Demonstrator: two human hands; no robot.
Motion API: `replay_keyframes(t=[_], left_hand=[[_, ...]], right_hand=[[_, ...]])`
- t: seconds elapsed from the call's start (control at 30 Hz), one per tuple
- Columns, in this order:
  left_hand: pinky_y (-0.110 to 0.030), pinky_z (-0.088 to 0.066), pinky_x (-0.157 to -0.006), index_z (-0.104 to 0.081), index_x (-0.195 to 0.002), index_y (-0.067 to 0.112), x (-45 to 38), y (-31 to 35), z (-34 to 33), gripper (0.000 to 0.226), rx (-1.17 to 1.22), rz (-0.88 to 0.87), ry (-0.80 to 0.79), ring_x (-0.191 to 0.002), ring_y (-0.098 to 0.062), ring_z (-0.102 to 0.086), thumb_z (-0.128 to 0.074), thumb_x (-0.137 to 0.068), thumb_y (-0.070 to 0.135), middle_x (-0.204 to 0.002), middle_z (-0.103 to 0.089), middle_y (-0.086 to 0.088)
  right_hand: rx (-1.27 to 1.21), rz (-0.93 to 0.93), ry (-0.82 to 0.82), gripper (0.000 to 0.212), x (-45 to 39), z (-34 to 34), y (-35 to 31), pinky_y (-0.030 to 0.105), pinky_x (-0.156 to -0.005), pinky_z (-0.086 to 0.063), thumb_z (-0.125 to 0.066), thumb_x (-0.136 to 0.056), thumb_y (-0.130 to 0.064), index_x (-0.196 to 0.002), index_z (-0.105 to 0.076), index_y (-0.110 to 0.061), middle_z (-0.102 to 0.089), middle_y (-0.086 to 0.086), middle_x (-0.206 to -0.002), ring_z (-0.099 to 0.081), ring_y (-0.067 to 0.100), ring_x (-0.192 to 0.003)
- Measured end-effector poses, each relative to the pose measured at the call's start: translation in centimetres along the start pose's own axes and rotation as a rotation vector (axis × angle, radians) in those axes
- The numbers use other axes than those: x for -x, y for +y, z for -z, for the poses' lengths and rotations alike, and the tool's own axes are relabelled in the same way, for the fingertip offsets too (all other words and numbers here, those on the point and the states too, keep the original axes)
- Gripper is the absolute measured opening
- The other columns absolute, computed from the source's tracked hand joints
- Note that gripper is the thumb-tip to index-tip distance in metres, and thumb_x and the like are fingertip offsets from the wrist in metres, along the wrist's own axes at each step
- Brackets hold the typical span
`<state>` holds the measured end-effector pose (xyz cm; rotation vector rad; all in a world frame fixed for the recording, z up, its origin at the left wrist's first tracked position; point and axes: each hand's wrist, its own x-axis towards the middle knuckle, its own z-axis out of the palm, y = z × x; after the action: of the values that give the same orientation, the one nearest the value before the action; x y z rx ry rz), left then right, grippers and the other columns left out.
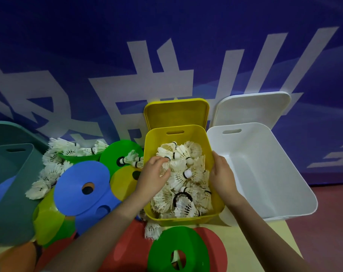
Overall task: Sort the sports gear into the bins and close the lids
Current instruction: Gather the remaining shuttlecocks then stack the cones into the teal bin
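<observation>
A yellow bin (188, 217) stands in the middle, filled with several white shuttlecocks (183, 174); its yellow lid (176, 112) leans upright behind it. My left hand (154, 173) reaches over the bin's left wall and holds a shuttlecock, fingers curled round it. My right hand (221, 171) rests on the bin's right rim, thumb inside. To the right sits an empty white bin (264, 169) with its white lid (253, 108) leaning behind. A dark green bin (12, 173) stands at the left.
Flat disc cones lie on the floor: blue (82, 185), green (178, 250), red (127, 252), yellow-green (49, 222). More loose shuttlecocks (55, 167) are piled left of the yellow bin, and one (152, 230) lies at its front corner. A blue banner wall (166, 46) is behind.
</observation>
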<state>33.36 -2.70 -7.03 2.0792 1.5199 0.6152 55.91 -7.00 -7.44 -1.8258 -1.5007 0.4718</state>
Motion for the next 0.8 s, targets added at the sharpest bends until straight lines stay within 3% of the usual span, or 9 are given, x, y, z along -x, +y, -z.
replay_keyframes(t=[0.13, 0.2, 0.27, 0.33, 0.43, 0.57, 0.67, 0.8], left_hand=[[-0.035, -0.037, -0.098, -0.054, -0.128, 0.023, -0.4, -1.3, -0.8, 0.039, -0.533, -0.046, -0.215, -0.119, -0.021, -0.048, -0.051, -0.092, 0.038, -0.125, -0.057, 0.002], [-0.036, -0.038, -0.095, -0.061, -0.116, 0.022, -0.4, -1.3, -1.2, 0.038, -0.606, -0.066, -0.225, -0.109, -0.022, -0.055, -0.043, -0.093, 0.046, -0.112, -0.064, 0.002], [-0.036, -0.050, -0.077, -0.068, -0.099, 0.019, -0.5, -1.1, -1.2, 0.058, -0.551, -0.063, -0.219, -0.089, -0.022, -0.061, -0.024, -0.091, 0.056, -0.093, -0.067, 0.000], [-0.038, -0.052, -0.066, -0.069, -0.096, 0.017, -0.6, -1.3, -1.2, 0.062, -0.508, -0.070, -0.233, -0.083, -0.021, -0.060, -0.019, -0.089, 0.054, -0.090, -0.066, -0.001], [-0.037, -0.051, -0.075, -0.063, -0.108, 0.015, -0.3, -1.6, -1.2, 0.039, -0.537, -0.105, -0.278, -0.099, -0.023, -0.056, -0.037, -0.096, 0.042, -0.105, -0.061, -0.004], [-0.038, -0.043, -0.091, -0.061, -0.117, 0.016, 0.4, -0.9, -1.1, 0.034, -0.570, -0.165, -0.196, -0.116, -0.026, -0.047, -0.043, -0.096, 0.035, -0.121, -0.056, -0.004], [-0.039, -0.037, -0.094, -0.064, -0.115, 0.018, 0.9, -0.2, -0.3, 0.030, -0.514, -0.252, -0.065, -0.116, -0.025, -0.045, -0.049, -0.092, 0.030, -0.118, -0.056, -0.003], [-0.036, -0.039, -0.093, -0.063, -0.118, 0.025, 1.8, -0.9, 2.7, 0.029, -0.309, -0.253, 0.078, -0.112, -0.018, -0.044, -0.053, -0.090, 0.026, -0.113, -0.055, 0.004]], right_hand=[[-0.008, -0.005, 0.001, 0.054, 0.0, 0.1, 0.0, 0.029, -0.091, -0.038, -0.040, -0.088, 0.004, -0.139, -0.044, -0.014, -0.055, 0.013, -0.125, -0.049, 0.027, -0.116], [-0.002, -0.026, -0.003, 0.053, -0.1, 0.0, 0.1, 0.031, -0.093, -0.039, -0.040, -0.089, 0.003, -0.140, -0.043, -0.014, -0.054, 0.013, -0.127, -0.049, 0.028, -0.117], [0.005, -0.039, 0.000, 0.053, -0.1, -0.2, 0.3, 0.033, -0.096, -0.039, -0.040, -0.090, 0.001, -0.141, -0.041, -0.013, -0.053, 0.013, -0.130, -0.049, 0.029, -0.120], [0.018, -0.056, -0.002, 0.052, -0.1, -0.4, 0.4, 0.035, -0.100, -0.039, -0.040, -0.092, -0.001, -0.142, -0.040, -0.013, -0.052, 0.013, -0.133, -0.048, 0.028, -0.122], [-0.002, -0.104, 0.000, 0.050, -0.2, -0.3, 0.3, 0.033, -0.099, -0.039, -0.040, -0.093, -0.003, -0.141, -0.042, -0.015, -0.052, 0.010, -0.135, -0.048, 0.026, -0.123], [0.019, -0.103, 0.042, 0.039, 0.1, 0.1, -0.1, 0.033, -0.091, -0.042, -0.042, -0.093, -0.009, -0.130, -0.053, -0.013, -0.058, 0.010, -0.125, -0.052, 0.026, -0.115], [0.097, 0.069, 0.093, 0.036, 0.5, 0.5, -0.9, 0.032, -0.087, -0.042, -0.042, -0.091, -0.017, -0.122, -0.059, -0.012, -0.060, 0.007, -0.116, -0.052, 0.024, -0.111], [-0.041, 0.256, 0.081, 0.030, 1.3, -0.6, -4.4, 0.022, -0.082, -0.044, -0.047, -0.093, -0.018, -0.118, -0.062, -0.017, -0.063, 0.000, -0.110, -0.055, 0.012, -0.102]])
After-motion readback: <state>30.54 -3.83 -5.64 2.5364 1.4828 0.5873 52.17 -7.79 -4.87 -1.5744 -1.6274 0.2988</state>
